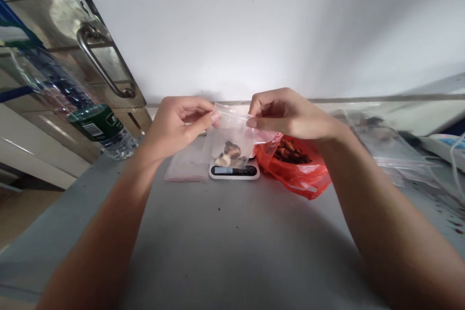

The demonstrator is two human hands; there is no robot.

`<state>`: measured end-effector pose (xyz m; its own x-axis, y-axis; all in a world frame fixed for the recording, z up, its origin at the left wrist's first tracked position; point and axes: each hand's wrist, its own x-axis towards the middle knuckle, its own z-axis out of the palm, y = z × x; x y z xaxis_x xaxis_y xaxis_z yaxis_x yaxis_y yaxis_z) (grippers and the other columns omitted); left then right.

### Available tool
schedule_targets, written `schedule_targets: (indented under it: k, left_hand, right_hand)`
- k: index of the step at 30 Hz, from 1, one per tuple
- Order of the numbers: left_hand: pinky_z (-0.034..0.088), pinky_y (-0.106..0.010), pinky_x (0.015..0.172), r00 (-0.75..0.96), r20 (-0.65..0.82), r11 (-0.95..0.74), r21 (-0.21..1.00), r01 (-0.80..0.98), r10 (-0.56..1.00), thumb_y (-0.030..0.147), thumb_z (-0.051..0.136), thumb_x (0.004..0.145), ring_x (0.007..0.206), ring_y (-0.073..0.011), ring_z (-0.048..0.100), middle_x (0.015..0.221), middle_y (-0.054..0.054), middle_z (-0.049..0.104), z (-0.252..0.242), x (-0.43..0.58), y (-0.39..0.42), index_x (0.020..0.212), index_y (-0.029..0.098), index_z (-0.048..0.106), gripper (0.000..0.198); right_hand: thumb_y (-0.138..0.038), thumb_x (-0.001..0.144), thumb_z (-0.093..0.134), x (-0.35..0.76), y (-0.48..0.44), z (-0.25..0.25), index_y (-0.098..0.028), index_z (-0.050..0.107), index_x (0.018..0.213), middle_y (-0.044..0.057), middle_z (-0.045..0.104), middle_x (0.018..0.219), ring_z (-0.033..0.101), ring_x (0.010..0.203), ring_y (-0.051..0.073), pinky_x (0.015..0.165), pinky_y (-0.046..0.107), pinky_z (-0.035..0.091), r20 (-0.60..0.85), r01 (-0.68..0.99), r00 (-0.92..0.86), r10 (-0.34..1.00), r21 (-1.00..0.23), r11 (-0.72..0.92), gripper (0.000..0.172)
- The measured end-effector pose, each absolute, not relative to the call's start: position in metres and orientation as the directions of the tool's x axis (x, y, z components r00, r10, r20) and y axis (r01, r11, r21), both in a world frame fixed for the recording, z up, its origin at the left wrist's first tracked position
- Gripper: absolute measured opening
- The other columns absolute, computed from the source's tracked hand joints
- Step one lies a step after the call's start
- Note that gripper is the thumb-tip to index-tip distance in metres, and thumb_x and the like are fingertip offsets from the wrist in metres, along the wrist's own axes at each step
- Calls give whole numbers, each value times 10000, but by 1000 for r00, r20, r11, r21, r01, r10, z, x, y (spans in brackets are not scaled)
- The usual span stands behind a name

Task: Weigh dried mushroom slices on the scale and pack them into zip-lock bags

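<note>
A clear zip-lock bag [232, 131] hangs between my two hands, with several brown and pale dried pieces [230, 152] at its bottom. My left hand [181, 123] pinches its top left corner. At the top right, the thumb and fingers of my right hand [281, 114] are closed on the bag's edge. Behind and below the bag sits a small white digital scale [236, 177] with a lit display; the bag hides most of its top. Right of the scale, an open red plastic bag [301, 177] holds dark brown dried slices [290, 151], beneath my right forearm.
Flat clear bags [187, 167] lie left of the scale. A plastic bottle with a green label [96, 123] stands at the table's left edge. More filled clear bags [378, 140] and a white power strip [443, 147] with a cable are at the right. A white wall [225, 29] rises behind.
</note>
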<state>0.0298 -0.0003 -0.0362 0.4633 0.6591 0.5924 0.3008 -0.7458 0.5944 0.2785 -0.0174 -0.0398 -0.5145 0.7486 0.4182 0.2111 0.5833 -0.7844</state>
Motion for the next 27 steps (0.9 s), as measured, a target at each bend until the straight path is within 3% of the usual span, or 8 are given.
schedule_targets:
  k: [4,8,17,21,27]
  left_hand:
    - [591,-246,643,480,598,-759,587,282,642,272,696,911,742,-164,764,811,-27,815,-36,33,-4,785,215,763,153]
    - [615,-234,702,459,587,-738,607,295,667,247,682,910,793,-166,785,850,-39,830,-38,37,-4,809,200,769,141]
    - [635,-221,663,440,572,-704,669,238,692,245,719,900,726,-155,786,786,-25,817,-42,36,1,819,182,806,134]
    - [639,-237,704,447,552,-682,700,210,704,239,715,902,771,-163,793,823,-29,829,-43,37,1,839,184,811,128]
    - [630,-299,840,595,438,-676,690,258,674,322,753,871,919,-205,787,963,-33,835,-43,35,3,933,197,801,148]
  right_hand:
    - [-172,953,680,275,-13,-40,-187,630,784,-40,524,636,435,579,101,535,283,324,432,193,-555,711,-764,616,176]
    - [-140,965,638,275,-6,-43,-213,560,790,-66,464,616,398,552,94,517,275,305,468,192,-564,680,-726,660,205]
    - [-245,1006,658,273,-11,-40,-206,577,824,-63,500,624,418,545,89,520,277,306,462,244,-558,690,-703,668,203]
    - [-200,985,645,270,-9,-41,-217,562,816,-65,472,618,383,559,98,535,281,296,523,227,-553,648,-654,722,189]
    - [-252,993,673,269,-10,-42,-245,476,770,-81,411,579,328,521,88,499,274,258,568,139,-487,663,-699,701,297]
